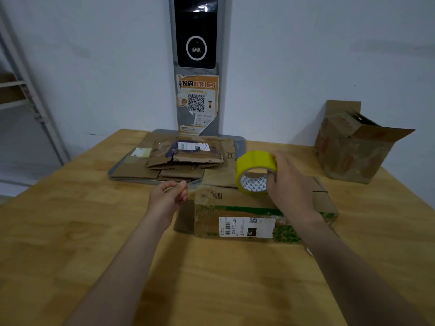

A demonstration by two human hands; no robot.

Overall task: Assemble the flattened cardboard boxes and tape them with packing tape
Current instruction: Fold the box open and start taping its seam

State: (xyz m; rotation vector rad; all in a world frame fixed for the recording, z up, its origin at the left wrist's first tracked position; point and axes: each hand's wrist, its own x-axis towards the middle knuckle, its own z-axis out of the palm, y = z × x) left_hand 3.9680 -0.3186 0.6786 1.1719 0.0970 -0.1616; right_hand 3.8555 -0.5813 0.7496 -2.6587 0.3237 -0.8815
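As the strip of clear tape runs taut between the two hands, I see the left hand closed narrow, thumb and forefinger pinching the strip's free end just off the left edge of the box. The right hand is curled round the yellow roll, thumb on the outer face and fingertips at the core, holding it on edge over the box's top, near the far side; I cannot tell whether the roll touches the cardboard. The box sits at the middle of the wooden table, its flaps folded down on top and a white label on the side facing me. Behind it, a stack of flat boxes lies on a grey tray at the table's far edge, close to the roll. A second box, flaps up, stands well apart at the far right corner by the wall. From my view the tabletop lies bare to the left of the left hand and in front of the box, between the forearms. A grey shelf stands off the table's left edge.
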